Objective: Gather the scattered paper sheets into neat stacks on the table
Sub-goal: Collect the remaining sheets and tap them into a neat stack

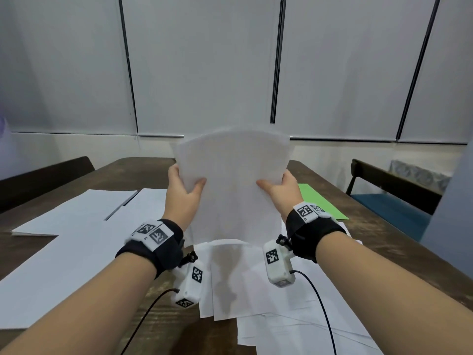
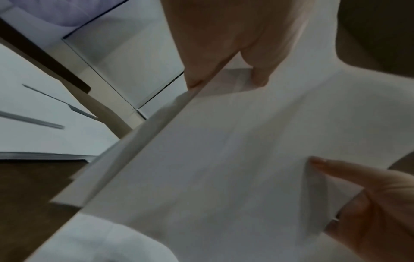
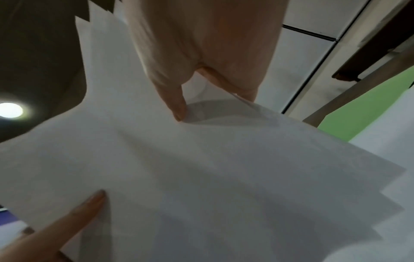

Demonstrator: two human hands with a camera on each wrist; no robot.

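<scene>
I hold a bundle of white paper sheets [image 1: 234, 180] upright above the table, its lower edge near the loose sheets below. My left hand [image 1: 184, 187] grips the bundle's left edge, thumb on the near face. My right hand [image 1: 279, 187] grips the right edge the same way. In the left wrist view the bundle [image 2: 224, 159] shows a thick side edge, with the other hand's thumb on it. In the right wrist view the sheets [image 3: 201, 168] are fanned unevenly at their corners. Loose white sheets [image 1: 268, 290] lie overlapped on the table under my wrists.
Large white sheets [image 1: 71, 242] cover the left of the brown wooden table [image 1: 133, 172]. A green sheet [image 1: 320, 201] lies at the right. A dark chair [image 1: 384, 185] with a blue seat stands at the right, another dark chair back [image 1: 43, 175] at the left.
</scene>
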